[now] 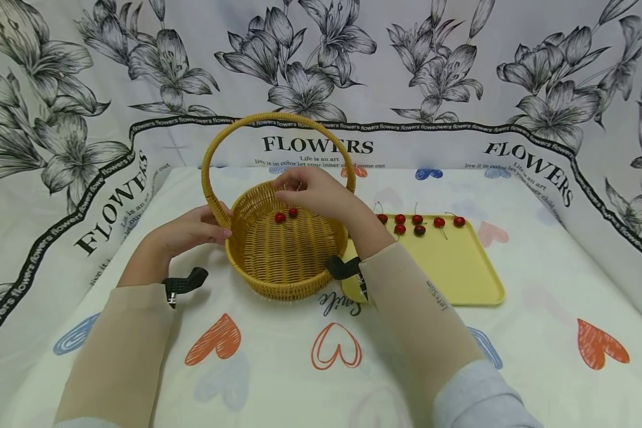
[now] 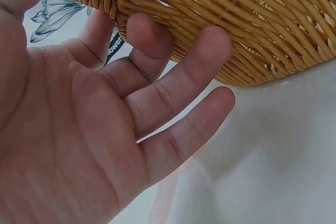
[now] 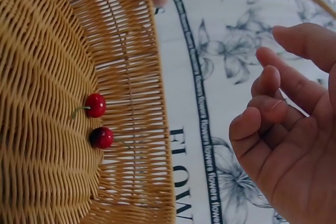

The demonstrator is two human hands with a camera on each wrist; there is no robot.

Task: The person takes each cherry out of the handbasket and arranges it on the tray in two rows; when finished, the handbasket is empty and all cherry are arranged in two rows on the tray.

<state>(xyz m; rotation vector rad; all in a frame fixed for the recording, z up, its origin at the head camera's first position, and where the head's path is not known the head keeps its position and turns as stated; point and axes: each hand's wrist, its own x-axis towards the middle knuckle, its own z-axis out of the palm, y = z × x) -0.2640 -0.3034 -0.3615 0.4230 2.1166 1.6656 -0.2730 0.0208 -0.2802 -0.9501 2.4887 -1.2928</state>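
A yellow wicker basket (image 1: 278, 291) with a tall hoop handle (image 1: 278, 116) stands on the cloth. My left hand (image 1: 195, 229) holds its left side where the handle meets the rim; the left wrist view shows that hand's fingers (image 2: 178, 90) against the woven outer wall. Two red cherries lie inside the basket, one cherry (image 3: 96, 105) with a stem and a darker cherry (image 3: 102, 137) beside it. Over the basket's far right part hovers my right hand (image 1: 321, 193), its fingers loosely bent and nothing visible between them.
Right of the basket lies a yellow tray (image 1: 460, 279), partly behind my right forearm. Several cherries (image 1: 400, 219) sit along its far edge. The table cloth (image 1: 278, 380) is printed with hearts, and a flower-patterned curtain (image 1: 438, 71) hangs behind.
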